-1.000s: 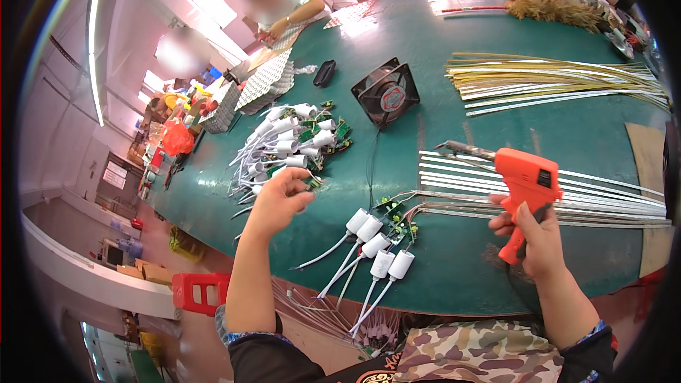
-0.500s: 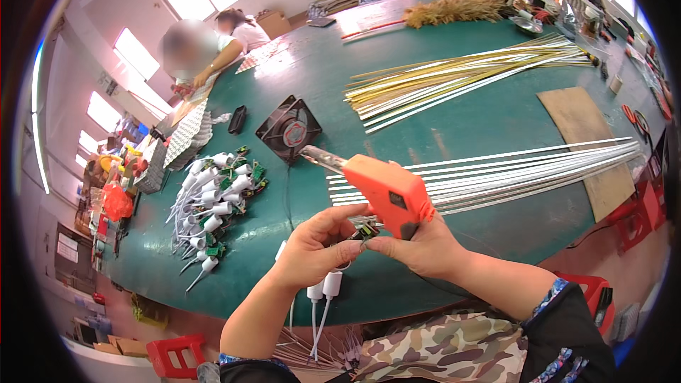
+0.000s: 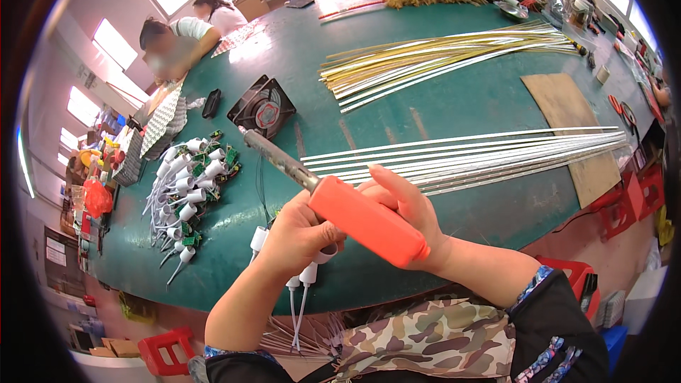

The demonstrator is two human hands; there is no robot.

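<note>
Centrally, I have an orange soldering gun [image 3: 369, 221] over the green surface [image 3: 475, 115], my right hand [image 3: 420, 218] gripping it, handle hidden, its metal barrel [image 3: 280, 159] slanting up and left toward a black fan [image 3: 264, 108]. My left hand [image 3: 292, 237] curls just beside the gun, thumb and fingers bent inward, but I cannot tell whether that grip pinches anything; white corded sockets [image 3: 307, 274] show just below. Farther out lie piled sockets [image 3: 188, 191] to the left, thin white strips [image 3: 461, 163] to the right and yellow-and-white strips [image 3: 440, 64] beyond.
</note>
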